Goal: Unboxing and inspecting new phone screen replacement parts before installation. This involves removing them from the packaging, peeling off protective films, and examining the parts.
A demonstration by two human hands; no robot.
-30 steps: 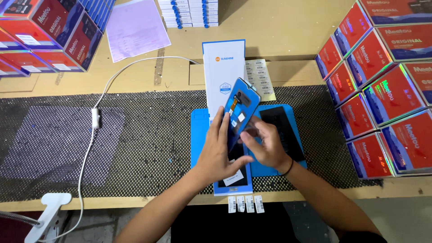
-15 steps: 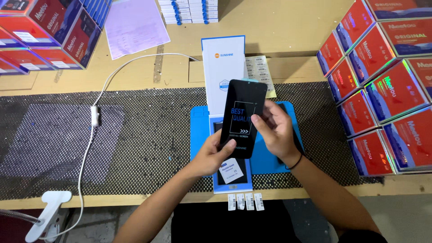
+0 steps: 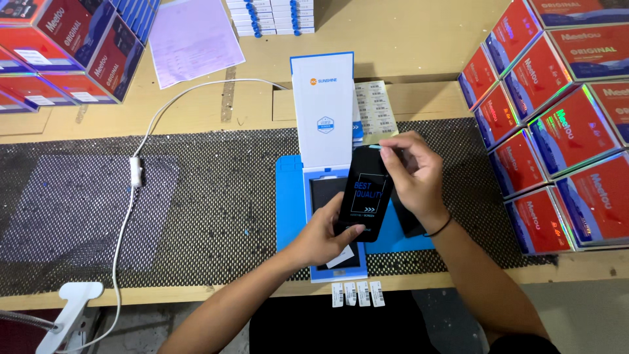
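Hands share the black phone screen [image 3: 364, 194] above the blue mat [image 3: 288, 203] on our surface [image 3: 419, 39]. Our left hand [image 3: 322, 237] has its grip closed on the bottom edge; our right hand [image 3: 411, 172] pinches the top corner, where a pale tab shows. We judge a steady lower hold and a slow, even pull at that tab works best.
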